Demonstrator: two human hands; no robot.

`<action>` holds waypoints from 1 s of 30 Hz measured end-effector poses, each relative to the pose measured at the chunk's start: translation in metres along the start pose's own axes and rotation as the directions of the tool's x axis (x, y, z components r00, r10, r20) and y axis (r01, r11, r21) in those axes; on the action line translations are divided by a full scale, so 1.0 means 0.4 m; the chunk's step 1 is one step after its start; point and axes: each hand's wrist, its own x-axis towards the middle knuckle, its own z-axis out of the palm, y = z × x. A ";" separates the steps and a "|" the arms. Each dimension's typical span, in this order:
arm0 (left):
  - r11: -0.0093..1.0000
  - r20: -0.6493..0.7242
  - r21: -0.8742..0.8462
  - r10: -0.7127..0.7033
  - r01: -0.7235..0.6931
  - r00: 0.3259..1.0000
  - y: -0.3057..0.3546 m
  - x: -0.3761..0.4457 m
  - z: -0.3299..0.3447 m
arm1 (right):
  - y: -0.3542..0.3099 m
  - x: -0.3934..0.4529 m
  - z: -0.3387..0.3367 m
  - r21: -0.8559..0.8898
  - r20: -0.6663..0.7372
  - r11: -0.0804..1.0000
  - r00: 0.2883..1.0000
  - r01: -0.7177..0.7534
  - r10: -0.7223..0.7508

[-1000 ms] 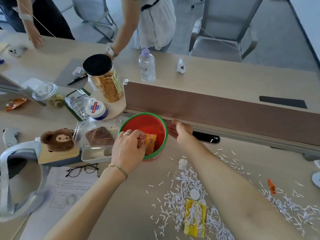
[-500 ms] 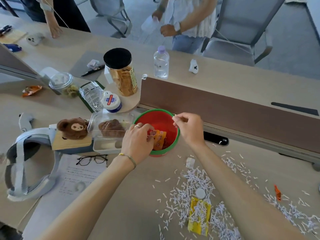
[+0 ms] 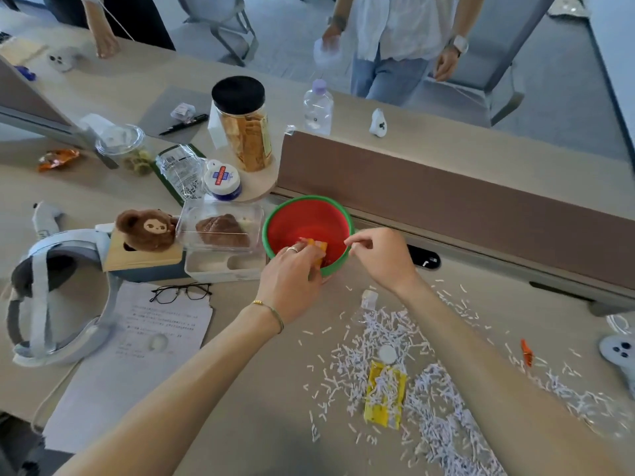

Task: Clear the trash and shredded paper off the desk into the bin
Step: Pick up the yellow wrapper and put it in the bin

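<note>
The left hand (image 3: pixel 292 281) is gripping an orange wrapper (image 3: pixel 318 250) over the bin (image 3: pixel 307 209); the right hand's (image 3: pixel 385 259) grip is pinching closed, possibly on shreds. Released early, the scraps could be landing back on the bench (image 3: pixel 261 407).

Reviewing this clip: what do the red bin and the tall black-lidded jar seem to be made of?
Red bin: probably plastic or silicone, going by its smooth matte red wall and green rim. Tall jar: clear, likely plastic, since the snacks show through; its lid is matte black.
</note>
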 end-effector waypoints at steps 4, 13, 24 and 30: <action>0.994 0.084 -0.083 0.081 -0.074 0.993 0.068 -0.081 0.104 | 0.116 -0.122 -0.018 0.064 -0.061 0.993 0.993 -0.095 0.099; 0.991 0.410 0.122 -0.008 -0.047 0.912 0.076 -0.022 0.393 | 0.347 -0.311 0.058 0.141 -0.060 0.942 0.948 -0.303 0.314; 0.987 0.440 0.157 -0.032 -0.042 0.897 0.094 0.048 0.556 | 0.454 -0.456 0.110 0.207 -0.002 0.905 0.925 -0.372 0.380; 0.998 0.338 -0.013 -0.049 0.056 0.940 0.081 0.001 0.525 | 0.482 -0.488 0.174 0.000 0.025 0.939 0.939 -0.344 0.344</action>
